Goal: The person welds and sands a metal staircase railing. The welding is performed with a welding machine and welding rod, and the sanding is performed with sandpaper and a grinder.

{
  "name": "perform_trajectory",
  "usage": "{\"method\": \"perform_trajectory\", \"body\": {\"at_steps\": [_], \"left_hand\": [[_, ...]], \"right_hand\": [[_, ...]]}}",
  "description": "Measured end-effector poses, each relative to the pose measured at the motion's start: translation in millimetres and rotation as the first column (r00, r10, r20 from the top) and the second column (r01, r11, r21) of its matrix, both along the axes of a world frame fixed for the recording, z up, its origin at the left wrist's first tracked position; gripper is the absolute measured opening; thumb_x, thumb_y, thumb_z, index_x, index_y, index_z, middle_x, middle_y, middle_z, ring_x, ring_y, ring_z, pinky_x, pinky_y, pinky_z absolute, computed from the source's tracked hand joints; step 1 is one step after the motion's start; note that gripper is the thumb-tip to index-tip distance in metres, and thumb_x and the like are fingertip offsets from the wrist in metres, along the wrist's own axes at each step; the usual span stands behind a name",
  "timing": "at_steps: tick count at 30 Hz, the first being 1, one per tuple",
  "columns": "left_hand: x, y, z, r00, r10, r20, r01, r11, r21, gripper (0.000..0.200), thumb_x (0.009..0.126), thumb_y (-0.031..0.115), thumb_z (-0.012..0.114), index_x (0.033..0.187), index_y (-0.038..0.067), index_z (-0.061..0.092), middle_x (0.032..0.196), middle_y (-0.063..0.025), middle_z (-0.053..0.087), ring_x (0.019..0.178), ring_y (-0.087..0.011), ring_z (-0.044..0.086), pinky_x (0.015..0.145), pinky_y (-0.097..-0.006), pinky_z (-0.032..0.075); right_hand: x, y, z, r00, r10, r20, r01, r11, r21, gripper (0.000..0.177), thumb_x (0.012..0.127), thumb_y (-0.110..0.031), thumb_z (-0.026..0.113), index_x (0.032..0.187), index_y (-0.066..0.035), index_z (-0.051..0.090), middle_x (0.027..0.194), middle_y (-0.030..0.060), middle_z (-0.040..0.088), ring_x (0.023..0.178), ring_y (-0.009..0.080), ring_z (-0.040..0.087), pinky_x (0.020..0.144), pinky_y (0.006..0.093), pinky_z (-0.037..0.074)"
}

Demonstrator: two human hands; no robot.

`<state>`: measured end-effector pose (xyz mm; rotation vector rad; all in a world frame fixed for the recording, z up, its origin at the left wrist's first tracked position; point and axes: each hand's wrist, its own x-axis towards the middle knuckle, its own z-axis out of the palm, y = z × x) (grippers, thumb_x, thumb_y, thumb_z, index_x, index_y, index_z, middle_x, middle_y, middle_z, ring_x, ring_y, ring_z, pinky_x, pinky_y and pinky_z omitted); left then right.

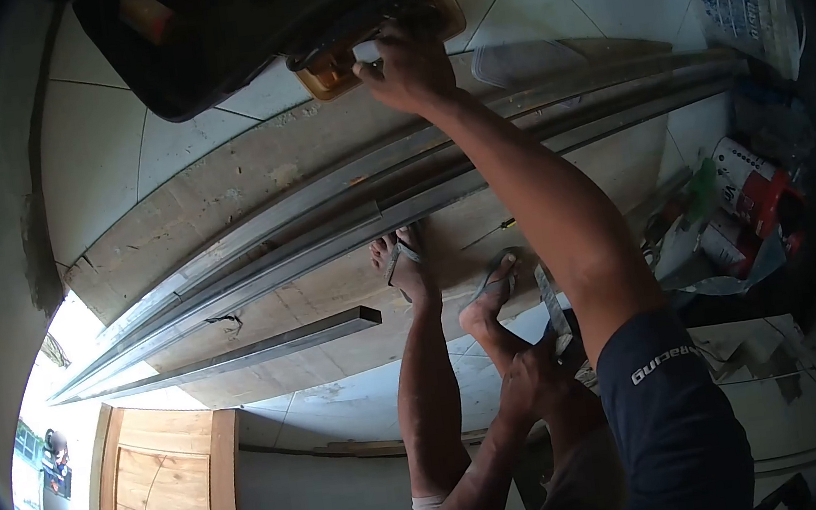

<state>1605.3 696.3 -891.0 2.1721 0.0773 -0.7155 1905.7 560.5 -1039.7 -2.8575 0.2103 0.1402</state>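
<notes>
My right hand (407,69) reaches down into an orange-brown tray (333,80) at the top of the view, beside a black toolbox (198,88). Its thumb stands apart from the bent index finger; the other fingertips are hidden among dark items in the tray. Near my knee, my left hand (533,382) is closed around a tool with a flat metal blade (553,307), whose dark handle end is mostly covered. Between the hands, long metal tubes (325,232) lie across a board (334,309) on the floor. My sandalled feet rest on that board.
A shorter square metal tube (277,345) lies in front of the longer ones. A small screwdriver-like tool (505,226) sits near my foot. At right are a red-and-white container (752,180) and a white bucket (753,14). A wooden door panel (167,484) stands lower left.
</notes>
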Motion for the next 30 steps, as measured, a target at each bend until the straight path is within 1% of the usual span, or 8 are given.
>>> {"method": "perform_trajectory", "body": {"at_steps": [2,7,10,18,22,26,28,30], "left_hand": [[-17.7,-9.9,72.5,0.977,-0.211,0.029,0.208,0.919,-0.336,0.042,0.102,0.036,0.035,0.124,0.003,0.050,0.121,-0.0206,0.052,0.115,-0.0384,0.047,0.099,-0.0477,0.034],[21.7,27.5,-145.1,0.991,0.063,0.117,-0.110,0.878,0.466,0.042,0.102,0.035,0.035,0.124,0.003,0.051,0.121,-0.0205,0.052,0.114,-0.0387,0.046,0.099,-0.0484,0.033],[18.8,38.8,-178.2,0.984,-0.165,0.062,0.093,0.783,0.615,0.042,0.102,0.034,0.034,0.124,0.002,0.051,0.121,-0.0205,0.051,0.114,-0.0387,0.046,0.100,-0.0491,0.033],[20.2,31.0,-174.9,0.994,0.089,0.060,-0.107,0.869,0.483,0.041,0.102,0.034,0.034,0.123,0.002,0.051,0.120,-0.0214,0.050,0.115,-0.0387,0.044,0.101,-0.0486,0.031],[20.0,31.7,-183.8,0.991,0.085,0.103,-0.127,0.836,0.534,0.042,0.102,0.034,0.034,0.122,0.002,0.051,0.122,-0.0219,0.050,0.117,-0.0391,0.044,0.102,-0.0485,0.031],[39.3,-11.5,-79.6,0.988,0.151,0.031,-0.152,0.932,0.328,0.042,0.102,0.034,0.035,0.122,0.002,0.051,0.121,-0.0217,0.051,0.116,-0.0389,0.045,0.101,-0.0475,0.032],[-18.5,-30.2,61.6,0.986,-0.168,-0.001,0.166,0.975,-0.148,0.041,0.101,0.035,0.037,0.121,0.002,0.052,0.121,-0.0217,0.051,0.116,-0.0382,0.046,0.101,-0.0463,0.033],[-30.4,-29.6,97.5,0.951,-0.308,0.007,0.291,0.891,-0.347,0.041,0.101,0.035,0.038,0.121,0.002,0.052,0.121,-0.0216,0.051,0.115,-0.0375,0.046,0.101,-0.0451,0.034]], "right_hand": [[-10.0,2.8,10.8,0.982,0.139,-0.127,-0.103,0.960,0.260,0.046,0.088,-0.035,0.066,0.119,0.000,0.062,0.119,0.0169,0.062,0.112,0.0330,0.059,0.095,0.0436,0.047],[12.7,-16.0,-1.8,0.998,-0.053,-0.035,0.057,0.991,0.120,0.053,0.086,-0.032,0.068,0.125,0.001,0.055,0.121,0.0205,0.059,0.113,0.0351,0.057,0.097,0.0459,0.046],[30.6,-35.2,-33.2,0.977,-0.212,0.005,0.211,0.976,0.050,0.066,0.084,-0.034,0.069,0.133,0.003,0.046,0.129,0.0236,0.052,0.115,0.0387,0.054,0.100,0.0475,0.044],[4.6,-12.8,-8.6,0.984,-0.145,-0.102,0.131,0.983,-0.129,0.067,0.081,-0.036,0.069,0.136,-0.004,0.047,0.138,0.0242,0.042,0.124,0.0435,0.046,0.101,0.0512,0.042],[-6.6,-26.6,-2.9,0.998,0.030,0.060,-0.035,0.996,0.086,0.057,0.080,-0.032,0.071,0.128,-0.005,0.055,0.131,0.0225,0.048,0.120,0.0386,0.050,0.098,0.0506,0.043],[9.2,-39.1,-12.3,0.995,-0.008,0.102,-0.010,0.985,0.171,0.056,0.081,-0.030,0.070,0.126,-0.001,0.055,0.122,0.0225,0.054,0.112,0.0354,0.056,0.096,0.0457,0.045],[25.2,-44.8,-11.8,0.996,-0.081,0.023,0.076,0.986,0.149,0.057,0.081,-0.031,0.070,0.126,0.001,0.054,0.122,0.0232,0.054,0.111,0.0357,0.056,0.095,0.0444,0.046],[34.4,-44.7,-21.1,0.986,-0.155,-0.054,0.160,0.980,0.120,0.059,0.082,-0.032,0.069,0.126,0.003,0.053,0.123,0.0239,0.054,0.111,0.0360,0.056,0.095,0.0430,0.047]]}}
